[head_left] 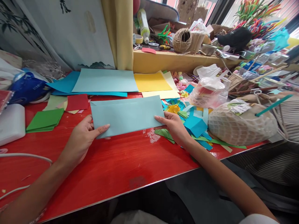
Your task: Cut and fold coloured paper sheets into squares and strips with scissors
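Note:
A folded sheet of light blue paper (128,115) is stretched lengthwise between my two hands, tilted a little above the red table. My left hand (85,137) pinches its left end, thumb on the front face and fingers behind. At the right end, my right hand (171,124) grips the paper the same way. Behind it lie a larger light blue sheet (106,81), darker blue sheets (63,82) and a yellow sheet (153,82). Green paper squares (45,119) and a red paper square (77,102) rest to the left.
Blue paper scraps (196,124) spread beside my right hand, near a netted coconut (240,124) with a straw and a plastic bag (210,87). A twine ball (182,40) sits on the cluttered ledge. On the left are a white container (11,124) and a white cable (25,154).

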Motion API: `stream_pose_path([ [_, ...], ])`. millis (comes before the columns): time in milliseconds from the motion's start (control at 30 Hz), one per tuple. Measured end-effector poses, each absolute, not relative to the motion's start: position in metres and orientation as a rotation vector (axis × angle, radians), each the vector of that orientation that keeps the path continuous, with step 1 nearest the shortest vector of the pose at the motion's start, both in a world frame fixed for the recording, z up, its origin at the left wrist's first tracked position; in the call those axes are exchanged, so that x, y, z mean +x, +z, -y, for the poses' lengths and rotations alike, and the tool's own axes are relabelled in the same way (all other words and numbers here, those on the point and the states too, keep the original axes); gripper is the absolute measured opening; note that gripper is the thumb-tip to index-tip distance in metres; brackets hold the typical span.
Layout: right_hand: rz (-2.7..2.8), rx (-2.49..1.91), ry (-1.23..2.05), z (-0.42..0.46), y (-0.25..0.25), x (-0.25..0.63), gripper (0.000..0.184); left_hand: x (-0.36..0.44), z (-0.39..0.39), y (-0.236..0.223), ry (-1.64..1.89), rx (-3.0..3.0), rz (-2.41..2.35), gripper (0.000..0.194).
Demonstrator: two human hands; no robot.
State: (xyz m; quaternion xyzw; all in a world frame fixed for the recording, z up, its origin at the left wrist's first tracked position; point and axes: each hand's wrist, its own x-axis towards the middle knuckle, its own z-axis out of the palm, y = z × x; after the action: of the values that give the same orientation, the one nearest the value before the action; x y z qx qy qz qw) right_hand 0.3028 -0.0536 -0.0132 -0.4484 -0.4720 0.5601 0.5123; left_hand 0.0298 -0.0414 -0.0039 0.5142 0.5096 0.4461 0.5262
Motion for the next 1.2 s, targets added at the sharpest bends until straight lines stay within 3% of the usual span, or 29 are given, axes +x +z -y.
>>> stream_pose_path([
  [1200, 1.162, -1.053, 1.372, 0.0553, -0.0114, 0.3034, 0.038, 0.0287, 0.0411, -0.0028, 1.056, 1.234, -1.241, 0.049],
])
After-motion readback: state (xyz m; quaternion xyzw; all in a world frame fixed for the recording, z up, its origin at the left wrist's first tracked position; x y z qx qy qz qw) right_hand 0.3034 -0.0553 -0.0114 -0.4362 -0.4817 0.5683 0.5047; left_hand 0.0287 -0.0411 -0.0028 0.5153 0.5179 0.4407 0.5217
